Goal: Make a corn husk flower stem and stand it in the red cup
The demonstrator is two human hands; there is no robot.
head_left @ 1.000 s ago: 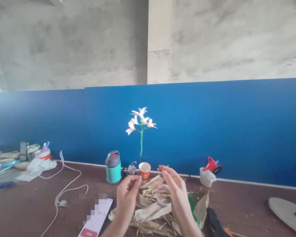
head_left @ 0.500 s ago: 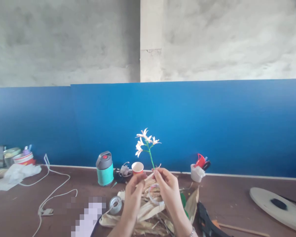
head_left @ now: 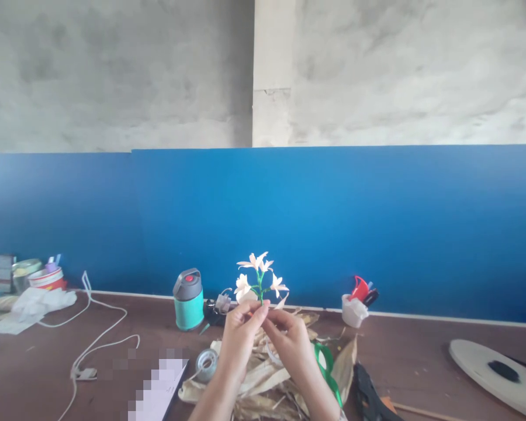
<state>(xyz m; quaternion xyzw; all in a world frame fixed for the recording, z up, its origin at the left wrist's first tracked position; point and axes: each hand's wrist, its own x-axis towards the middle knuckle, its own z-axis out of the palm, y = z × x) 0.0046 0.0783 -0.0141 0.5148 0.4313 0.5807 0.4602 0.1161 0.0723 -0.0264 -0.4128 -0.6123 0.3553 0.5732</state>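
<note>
A spray of pale artificial flowers (head_left: 256, 261) with a green-wrapped stem (head_left: 261, 292) stands upright in front of me. My left hand (head_left: 240, 334) pinches the stem just beneath the blooms, thumb against fingers. Close beside it, my right hand (head_left: 290, 339) is closed, its fingertips meeting the left ones around the lower stem, which is hidden. Behind the right fingers shows a pale petal-like piece (head_left: 283, 301); whether it is held, I cannot tell. Dry husks (head_left: 263, 383) lie spread under both hands. Green ribbon or tape (head_left: 326, 365) lies by the right forearm.
A tape roll (head_left: 206, 365) lies left of the hands. Farther back stand a teal flask (head_left: 189, 301) and a white cup of tools (head_left: 354, 310). A white cable (head_left: 100, 336) runs along the left; a black tool (head_left: 368, 392) and a pale oval board (head_left: 491, 371) lie right.
The flowers have come down and turned slightly. My left hand, earlier apart from the stem, now pinches it; my right hand has shifted lower. More of the green ribbon shows.
</note>
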